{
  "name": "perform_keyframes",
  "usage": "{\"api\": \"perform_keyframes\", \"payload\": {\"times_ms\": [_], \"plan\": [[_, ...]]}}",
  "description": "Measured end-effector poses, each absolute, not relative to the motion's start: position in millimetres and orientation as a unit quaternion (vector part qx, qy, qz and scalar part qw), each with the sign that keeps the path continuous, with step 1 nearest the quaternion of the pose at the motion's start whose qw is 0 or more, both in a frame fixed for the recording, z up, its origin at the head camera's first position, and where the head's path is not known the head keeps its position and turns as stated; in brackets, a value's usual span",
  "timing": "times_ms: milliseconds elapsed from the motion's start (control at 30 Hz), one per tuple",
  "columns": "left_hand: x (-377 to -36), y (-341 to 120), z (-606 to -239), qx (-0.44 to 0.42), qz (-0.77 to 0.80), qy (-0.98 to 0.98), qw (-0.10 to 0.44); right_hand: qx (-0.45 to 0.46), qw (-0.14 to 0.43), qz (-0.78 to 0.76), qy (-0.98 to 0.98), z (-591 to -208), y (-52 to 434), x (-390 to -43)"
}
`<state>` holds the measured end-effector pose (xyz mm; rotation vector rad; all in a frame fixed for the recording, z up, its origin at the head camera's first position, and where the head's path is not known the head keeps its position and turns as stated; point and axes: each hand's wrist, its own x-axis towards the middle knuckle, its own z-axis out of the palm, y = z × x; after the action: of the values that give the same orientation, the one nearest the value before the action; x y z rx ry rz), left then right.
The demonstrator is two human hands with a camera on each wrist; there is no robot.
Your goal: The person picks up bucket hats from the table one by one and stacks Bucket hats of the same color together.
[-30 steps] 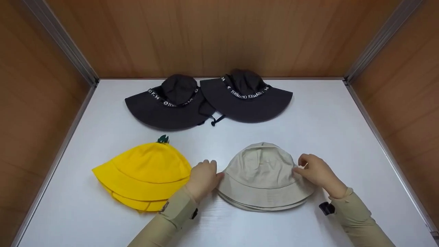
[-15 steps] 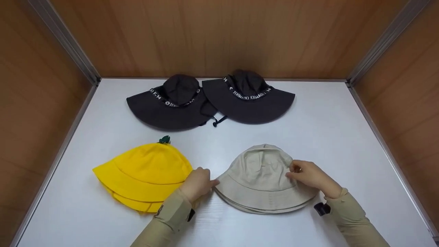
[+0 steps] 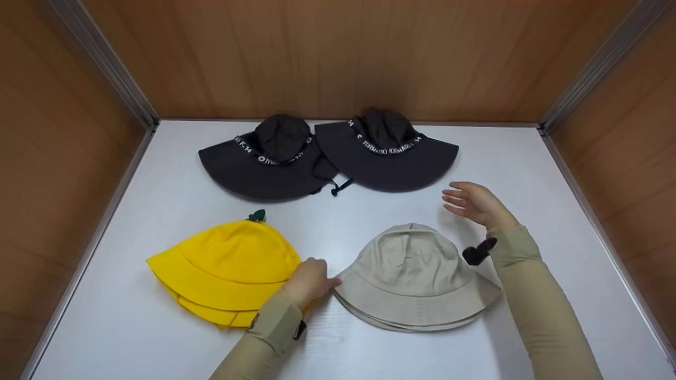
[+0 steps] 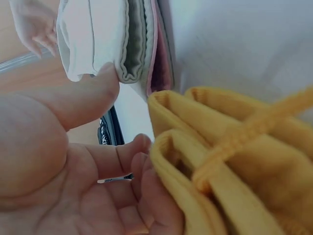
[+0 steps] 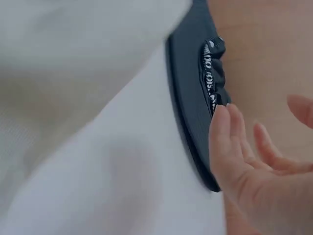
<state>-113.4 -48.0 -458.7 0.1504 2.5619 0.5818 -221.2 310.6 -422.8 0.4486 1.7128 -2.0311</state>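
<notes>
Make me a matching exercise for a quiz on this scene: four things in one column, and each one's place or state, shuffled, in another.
Things:
1. yellow bucket hat
2. beige bucket hat
3. right hand
4. left hand

Places or states:
A. open above the table, holding nothing
B. near right of the table
C. between the two near hats, at the beige brim
D. near left of the table

Pairs: 1-D, 2-B, 3-A, 4-C

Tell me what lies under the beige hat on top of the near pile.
Under the top beige hat, more brim edges show stacked beneath it; the left wrist view shows layered brims, one pinkish. How many hats, and anything inside the crowns, is covered. The left hand touches the pile's edge.
</notes>
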Motion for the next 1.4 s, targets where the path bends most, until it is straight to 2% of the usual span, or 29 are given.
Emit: {"api": "perform_keyframes", "payload": {"times_ms": [133, 400, 633, 1067, 1400], "plan": [[-114.0, -44.3, -459.0, 0.042, 0.232, 0.938, 0.255, 0.247, 0.225, -0.809, 0.484, -425.4, 304.9, -249.1], [-113.7, -46.4, -458.2, 0.040, 0.233, 0.940, 0.245, 0.315, 0.244, -0.833, 0.384, -444.5, 292.1, -275.4], [-110.5, -49.7, -460.4, 0.068, 0.210, 0.953, 0.209, 0.320, 0.220, -0.857, 0.338, -458.1, 275.4, -278.9], [-110.4, -44.9, -464.1, 0.051, 0.229, 0.947, 0.218, 0.336, 0.193, -0.884, 0.261, -478.7, 261.1, -283.4], [-110.7, -44.8, -464.9, 0.048, 0.226, 0.949, 0.215, 0.350, 0.161, -0.904, 0.187, -479.8, 257.9, -286.0]]}}
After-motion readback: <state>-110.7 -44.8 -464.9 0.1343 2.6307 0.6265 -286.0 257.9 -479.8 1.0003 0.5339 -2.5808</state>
